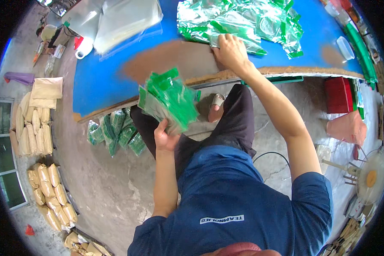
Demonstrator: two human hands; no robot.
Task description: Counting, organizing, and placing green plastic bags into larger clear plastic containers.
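My left hand [166,136] is closed around the lower end of a stack of clear-and-green plastic bags [175,100], held over my lap just off the table's near edge. The bags fan out slightly at their upper end. My right hand [232,51] reaches across the table edge to a loose pile of similar shiny plastic bags [243,21]. Its fingers are bent over a bag at the pile's near side, with the thumb at the bag's edge. The fingertips are partly hidden against the film.
The blue table [102,85] has a worn brown edge. Clear plastic sheets [128,21] and a white roll [84,48] lie at its left. Filled green bags [115,132] sit on the floor beneath. A fan [371,177] and a red box [339,94] stand at right; brown packages [51,187] line the left.
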